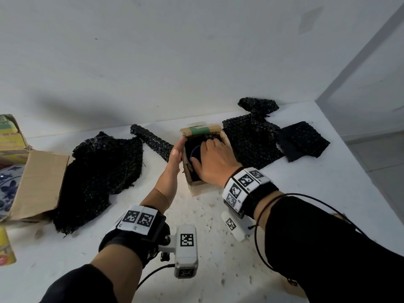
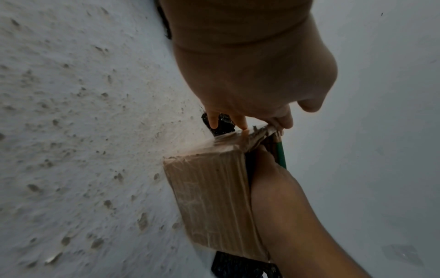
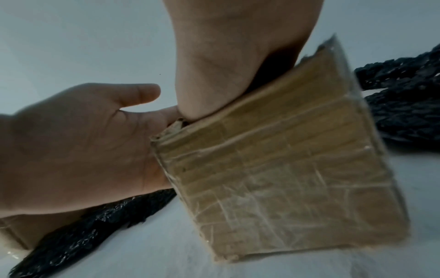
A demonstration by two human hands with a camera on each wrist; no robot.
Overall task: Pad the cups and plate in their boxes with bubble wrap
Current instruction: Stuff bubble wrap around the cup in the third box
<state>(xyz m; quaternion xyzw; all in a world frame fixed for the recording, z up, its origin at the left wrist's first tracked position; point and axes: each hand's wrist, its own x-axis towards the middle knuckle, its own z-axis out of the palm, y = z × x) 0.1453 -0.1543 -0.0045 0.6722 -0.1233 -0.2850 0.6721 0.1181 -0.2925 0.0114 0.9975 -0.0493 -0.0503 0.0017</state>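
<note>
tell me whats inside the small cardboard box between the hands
Inside the small cardboard box: a dark cup rim and black bubble wrap at the far end. The right hand reaches in, covering the rest.

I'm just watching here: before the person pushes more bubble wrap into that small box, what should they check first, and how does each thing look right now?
1. Small box steadied: ok. The left hand lies flat against its left side.
2. Box standing on the table: ok, though it looks slightly tilted in the right wrist view.
3. Cup inside the box: ok. A dark round rim shows under the right hand.
4. Padding all round the cup: cannot tell. The right hand reaches into the opening and hides it.
5. Spare bubble wrap close by: ok. It lies just right of the box.
6. Plate padded: not ok. It sits bare in the big box.
</note>
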